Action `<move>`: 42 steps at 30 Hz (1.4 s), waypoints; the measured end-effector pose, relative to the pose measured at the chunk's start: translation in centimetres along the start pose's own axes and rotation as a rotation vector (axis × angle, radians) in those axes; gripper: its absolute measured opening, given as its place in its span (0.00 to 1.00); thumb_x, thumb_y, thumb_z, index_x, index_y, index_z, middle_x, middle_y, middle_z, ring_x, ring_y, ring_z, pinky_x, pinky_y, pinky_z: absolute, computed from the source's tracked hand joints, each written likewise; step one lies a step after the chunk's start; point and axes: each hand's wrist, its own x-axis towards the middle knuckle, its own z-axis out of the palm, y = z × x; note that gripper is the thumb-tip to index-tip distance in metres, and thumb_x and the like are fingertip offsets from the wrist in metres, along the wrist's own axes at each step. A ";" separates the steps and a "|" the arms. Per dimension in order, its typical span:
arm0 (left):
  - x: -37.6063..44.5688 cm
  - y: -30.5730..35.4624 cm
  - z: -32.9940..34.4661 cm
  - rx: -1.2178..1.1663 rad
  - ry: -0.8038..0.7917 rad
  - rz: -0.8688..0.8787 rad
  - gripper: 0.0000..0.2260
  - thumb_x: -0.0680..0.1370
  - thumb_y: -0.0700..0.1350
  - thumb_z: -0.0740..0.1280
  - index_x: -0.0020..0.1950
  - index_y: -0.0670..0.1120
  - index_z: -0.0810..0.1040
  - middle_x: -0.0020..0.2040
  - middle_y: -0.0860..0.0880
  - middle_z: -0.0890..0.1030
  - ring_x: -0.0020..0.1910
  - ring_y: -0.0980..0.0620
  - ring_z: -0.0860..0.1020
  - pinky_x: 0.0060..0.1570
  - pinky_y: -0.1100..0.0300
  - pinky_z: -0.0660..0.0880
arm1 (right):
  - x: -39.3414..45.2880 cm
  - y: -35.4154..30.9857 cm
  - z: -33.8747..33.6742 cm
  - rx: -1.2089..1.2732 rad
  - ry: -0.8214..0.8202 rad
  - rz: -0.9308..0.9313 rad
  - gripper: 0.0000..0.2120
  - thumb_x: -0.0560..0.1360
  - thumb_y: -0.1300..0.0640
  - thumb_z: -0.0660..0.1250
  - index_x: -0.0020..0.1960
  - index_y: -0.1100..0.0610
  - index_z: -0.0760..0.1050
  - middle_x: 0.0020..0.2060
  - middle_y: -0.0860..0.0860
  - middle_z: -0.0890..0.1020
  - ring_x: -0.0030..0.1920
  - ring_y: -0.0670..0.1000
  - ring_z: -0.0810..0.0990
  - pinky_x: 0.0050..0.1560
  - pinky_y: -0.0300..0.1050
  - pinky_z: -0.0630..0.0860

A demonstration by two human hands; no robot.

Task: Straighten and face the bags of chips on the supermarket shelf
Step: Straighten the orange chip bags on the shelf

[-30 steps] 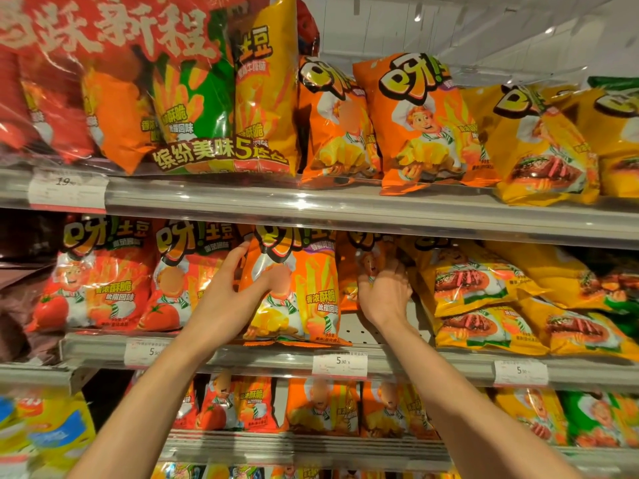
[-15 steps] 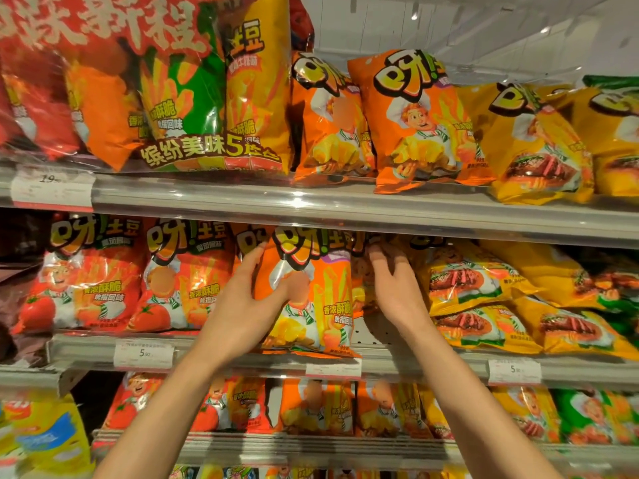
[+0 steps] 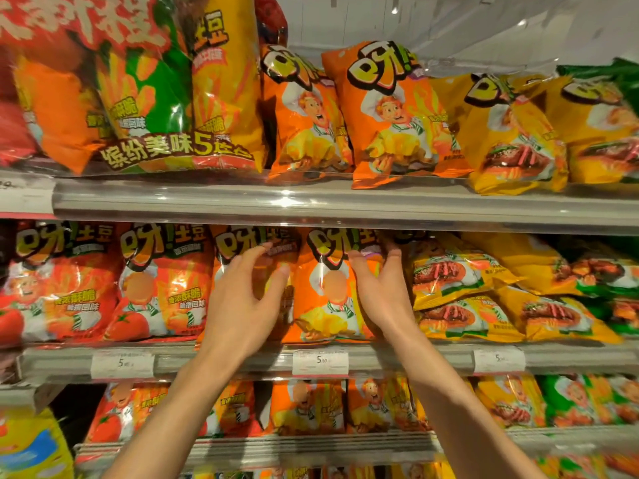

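Observation:
An orange chip bag (image 3: pixel 328 305) stands upright on the middle shelf (image 3: pixel 397 361), facing out. My right hand (image 3: pixel 380 295) holds its right edge, thumb on the front and fingers tucked behind. My left hand (image 3: pixel 242 299) is spread with relaxed fingers just left of that bag, fingertips on a second orange bag (image 3: pixel 238 243) that it mostly hides. Two red tomato bags (image 3: pixel 166 288) stand upright to the left. Yellow bags (image 3: pixel 449 274) lie stacked and tilted to the right.
The top shelf carries large multipacks (image 3: pixel 148 108) plus orange (image 3: pixel 390 115) and yellow bags that lean over its rail. The lower shelf (image 3: pixel 311 440) holds another row of bags. Price tags (image 3: pixel 320 363) sit on the middle rail under my wrists.
The orange bag has shifted right and now stands between my hands. My right hand moved onto its right edge. My left hand slid off it, and a second orange bag shows behind it.

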 end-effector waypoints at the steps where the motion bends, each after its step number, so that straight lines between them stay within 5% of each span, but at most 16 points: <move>1: 0.2 -0.9 -0.1 0.086 0.069 0.035 0.21 0.80 0.58 0.65 0.69 0.49 0.76 0.57 0.50 0.79 0.58 0.49 0.76 0.58 0.51 0.73 | 0.2 0.2 0.2 -0.065 0.027 -0.041 0.35 0.80 0.43 0.64 0.79 0.57 0.55 0.74 0.56 0.68 0.73 0.57 0.67 0.70 0.47 0.66; 4: 0.3 -3.3 0.1 0.267 0.136 0.047 0.23 0.77 0.58 0.63 0.67 0.45 0.78 0.65 0.40 0.73 0.67 0.40 0.69 0.64 0.44 0.68 | 0.0 1.5 1.1 -0.306 0.086 -0.164 0.32 0.81 0.43 0.61 0.77 0.62 0.59 0.70 0.62 0.70 0.71 0.62 0.68 0.69 0.52 0.65; 7: -0.6 -4.8 1.0 0.313 0.053 0.051 0.24 0.78 0.59 0.62 0.70 0.48 0.76 0.76 0.38 0.64 0.76 0.38 0.60 0.70 0.38 0.63 | -0.7 2.8 1.9 -0.449 0.135 -0.216 0.36 0.82 0.38 0.53 0.81 0.57 0.50 0.78 0.60 0.59 0.77 0.59 0.58 0.75 0.52 0.57; 13: -1.2 -6.5 2.2 0.297 0.033 0.122 0.25 0.80 0.60 0.60 0.75 0.51 0.71 0.81 0.40 0.54 0.81 0.42 0.49 0.76 0.40 0.55 | -3.2 3.7 2.4 -0.460 0.032 -0.251 0.42 0.78 0.28 0.50 0.81 0.50 0.39 0.81 0.52 0.42 0.81 0.50 0.41 0.78 0.51 0.43; 17: -1.0 -6.8 2.6 0.263 -0.010 0.126 0.25 0.82 0.60 0.58 0.77 0.53 0.67 0.82 0.42 0.50 0.82 0.45 0.44 0.77 0.44 0.50 | -2.9 4.3 3.1 -0.467 0.030 -0.289 0.45 0.77 0.28 0.54 0.81 0.50 0.40 0.81 0.51 0.47 0.81 0.51 0.44 0.78 0.55 0.48; 22: -1.0 -6.5 2.9 0.255 -0.041 0.083 0.26 0.82 0.60 0.56 0.78 0.54 0.65 0.82 0.42 0.51 0.81 0.44 0.48 0.76 0.45 0.52 | -2.6 4.1 3.4 -0.506 0.023 -0.281 0.43 0.77 0.28 0.52 0.81 0.51 0.42 0.79 0.52 0.55 0.79 0.54 0.51 0.77 0.56 0.53; 29: -0.5 -6.3 1.5 0.316 -0.084 0.125 0.26 0.81 0.60 0.57 0.76 0.52 0.69 0.80 0.39 0.57 0.81 0.42 0.50 0.77 0.44 0.50 | -2.4 3.3 1.6 -0.434 -0.116 -0.232 0.42 0.77 0.31 0.59 0.82 0.47 0.45 0.82 0.51 0.48 0.81 0.51 0.42 0.79 0.54 0.44; 32: -0.2 -5.8 0.1 0.327 -0.058 0.174 0.24 0.79 0.57 0.61 0.73 0.48 0.75 0.77 0.39 0.65 0.79 0.41 0.55 0.76 0.45 0.53 | -3.2 2.9 0.2 -0.432 -0.153 -0.186 0.41 0.76 0.31 0.60 0.81 0.43 0.45 0.82 0.49 0.45 0.81 0.48 0.41 0.80 0.53 0.47; 36: -0.9 -5.3 -1.7 0.204 -0.047 0.246 0.20 0.79 0.53 0.62 0.68 0.46 0.78 0.67 0.48 0.75 0.68 0.47 0.70 0.66 0.52 0.68 | -5.5 2.4 -0.7 -0.450 -0.123 -0.188 0.37 0.77 0.33 0.61 0.81 0.42 0.52 0.82 0.45 0.47 0.81 0.46 0.47 0.78 0.52 0.53; 39: -2.4 -4.9 -2.5 0.064 -0.138 0.178 0.16 0.81 0.53 0.64 0.68 0.52 0.76 0.62 0.62 0.71 0.60 0.59 0.72 0.58 0.60 0.69 | -7.8 2.7 -1.4 -0.459 -0.142 -0.170 0.35 0.78 0.37 0.63 0.80 0.44 0.55 0.81 0.42 0.51 0.80 0.44 0.50 0.78 0.54 0.56; 42: -4.3 -5.4 -2.7 -0.076 -0.260 0.085 0.15 0.81 0.53 0.65 0.68 0.56 0.74 0.59 0.67 0.71 0.57 0.62 0.76 0.57 0.63 0.74 | -10.6 3.4 -1.9 -0.452 -0.142 -0.121 0.32 0.78 0.38 0.64 0.78 0.40 0.59 0.76 0.35 0.58 0.75 0.36 0.55 0.74 0.43 0.60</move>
